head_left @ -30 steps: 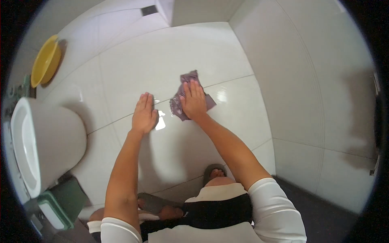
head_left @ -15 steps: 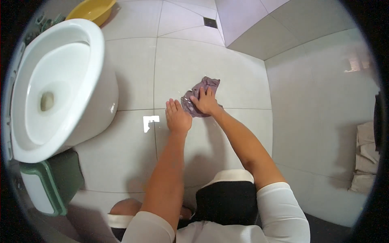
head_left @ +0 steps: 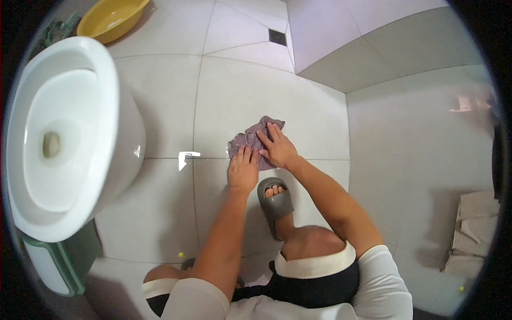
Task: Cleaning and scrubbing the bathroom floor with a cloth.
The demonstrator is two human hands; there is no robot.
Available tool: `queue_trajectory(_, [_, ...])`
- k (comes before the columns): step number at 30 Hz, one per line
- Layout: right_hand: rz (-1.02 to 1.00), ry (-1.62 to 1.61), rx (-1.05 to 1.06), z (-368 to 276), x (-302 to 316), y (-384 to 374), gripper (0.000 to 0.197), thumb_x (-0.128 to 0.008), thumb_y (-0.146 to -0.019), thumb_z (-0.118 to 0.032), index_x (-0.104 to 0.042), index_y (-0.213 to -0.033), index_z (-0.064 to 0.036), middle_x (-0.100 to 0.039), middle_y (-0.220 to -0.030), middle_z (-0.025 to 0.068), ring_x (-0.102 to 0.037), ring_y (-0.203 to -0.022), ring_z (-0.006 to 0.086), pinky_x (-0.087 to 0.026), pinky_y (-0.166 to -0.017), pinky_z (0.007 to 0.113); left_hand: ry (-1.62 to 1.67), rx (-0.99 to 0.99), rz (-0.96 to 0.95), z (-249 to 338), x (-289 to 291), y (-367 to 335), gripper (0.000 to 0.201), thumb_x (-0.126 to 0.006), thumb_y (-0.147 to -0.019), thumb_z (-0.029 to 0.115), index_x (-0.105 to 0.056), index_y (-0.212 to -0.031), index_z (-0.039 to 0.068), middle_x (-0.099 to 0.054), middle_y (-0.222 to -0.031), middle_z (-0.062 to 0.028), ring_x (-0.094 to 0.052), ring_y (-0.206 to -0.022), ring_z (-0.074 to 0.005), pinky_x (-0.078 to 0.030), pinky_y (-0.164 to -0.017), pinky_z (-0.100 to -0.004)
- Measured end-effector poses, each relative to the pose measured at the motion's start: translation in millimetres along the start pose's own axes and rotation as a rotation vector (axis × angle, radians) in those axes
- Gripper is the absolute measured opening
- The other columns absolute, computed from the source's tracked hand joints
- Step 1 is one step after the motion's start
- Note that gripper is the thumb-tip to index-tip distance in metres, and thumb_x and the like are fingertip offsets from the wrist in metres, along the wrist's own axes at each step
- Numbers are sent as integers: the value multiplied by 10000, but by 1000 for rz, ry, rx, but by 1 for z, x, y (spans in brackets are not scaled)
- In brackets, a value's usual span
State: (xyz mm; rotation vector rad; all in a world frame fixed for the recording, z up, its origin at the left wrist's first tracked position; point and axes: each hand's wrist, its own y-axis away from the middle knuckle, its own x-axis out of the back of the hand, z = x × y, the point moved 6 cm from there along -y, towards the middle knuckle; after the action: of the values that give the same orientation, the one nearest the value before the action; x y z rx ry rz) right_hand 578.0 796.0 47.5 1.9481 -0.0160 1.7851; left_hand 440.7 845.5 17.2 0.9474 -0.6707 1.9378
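Note:
A crumpled mauve cloth [head_left: 250, 140] lies on the pale tiled floor, looking wet, with small glints of water at its left edge. My right hand [head_left: 281, 149] rests on its right part, fingers stretched out and spread. My left hand [head_left: 244, 172] lies flat with its fingertips on the cloth's near left edge, the fingers straight and side by side. Both palms face down, and neither hand is closed round the cloth. Part of the cloth is hidden under the fingers.
At the left stands a white toilet [head_left: 130, 122], with a green and white bin [head_left: 64, 266] nearer me. A yellow basin [head_left: 109, 24] sits at the far left. There is a dark floor drain [head_left: 277, 37] near the wall. My foot wears a grey slipper [head_left: 277, 205] just behind the cloth.
My left hand has moved from beside the cloth onto its near edge. My slippered foot has come into view between my arms. The whole view has shifted slightly.

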Motion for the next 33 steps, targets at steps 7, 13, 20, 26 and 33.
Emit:
queue_trajectory(7, [-109, -53, -167, 14, -21, -43, 879, -390, -1012, -682, -136, -1674, -164, -2, -1703, 294, 11, -1587, 441, -63, -1269, 553, -48, 8, -29, -45, 24, -36, 577, -671, -951, 329, -536, -1509, 272, -362, -1644, -125, -299, -1523, -377, -302, -1220, -532])
queue_trajectory(13, [48, -119, 7, 12, 31, -171, 934, -407, -976, -747, -176, -1670, -166, -13, -1700, 303, 28, -1586, 450, -30, -1266, 563, -292, 203, -9, -102, 69, -114, 698, -729, -888, 389, -490, -1537, 293, -352, -1645, -138, -323, -1514, -377, -334, -1210, -500])
queue_trajectory(20, [240, -462, 158, -49, 25, -176, 677, -657, -881, -397, -523, -1421, -12, -311, -1608, 300, -233, -1526, 467, -183, -1237, 599, -153, 569, 65, -100, 73, -78, 485, -562, -946, 260, -585, -1356, 2, -431, -1522, -320, -379, -1423, -525, -331, -1195, -559])
queue_trajectory(26, [298, -551, 397, -142, -2, -81, 551, -639, -933, -382, -598, -1332, -4, -480, -1501, 264, -366, -1467, 421, -268, -1212, 571, -236, 705, 324, -91, 89, 45, 435, -627, -955, 185, -570, -1308, -64, -466, -1501, -293, -394, -1416, -513, -317, -1198, -554])
queue_trajectory(33, [376, -420, 873, -236, 20, -135, 672, -603, -932, -423, -521, -1484, -50, -461, -1573, 158, -349, -1502, 317, -241, -1245, 493, -380, 802, 433, -135, 108, 96, 511, -506, -1056, 203, -424, -1472, -82, -368, -1553, -326, -326, -1456, -502, -274, -1217, -552])
